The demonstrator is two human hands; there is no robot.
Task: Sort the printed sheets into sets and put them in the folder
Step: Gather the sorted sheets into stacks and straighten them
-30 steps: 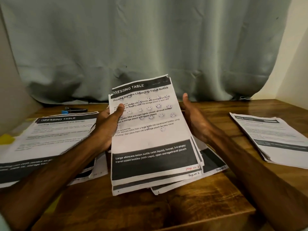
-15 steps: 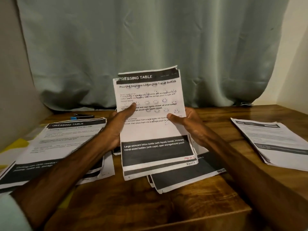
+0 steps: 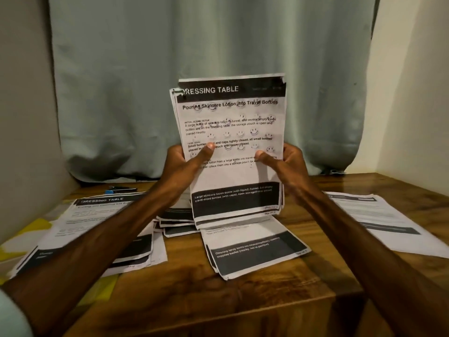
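The set of sheets [image 3: 233, 117], a second earlier tilted low in the left hand [image 3: 184, 166] alone while the right hand [image 3: 284, 164] waited open beside it, had been raised upright at the centre of the frame. Both hands now gripped its side edges, thumbs across the front page. Its bottom edge stood just above the loose pile [image 3: 255, 249] lying on the counter [image 3: 218, 300]. This looked like squaring the set's edges before filing. Other piles lay at left [image 3: 97, 220] and right [image 3: 379, 220]; the yellow thing [image 3: 36, 229] at far left might be the folder, but I could not tell.
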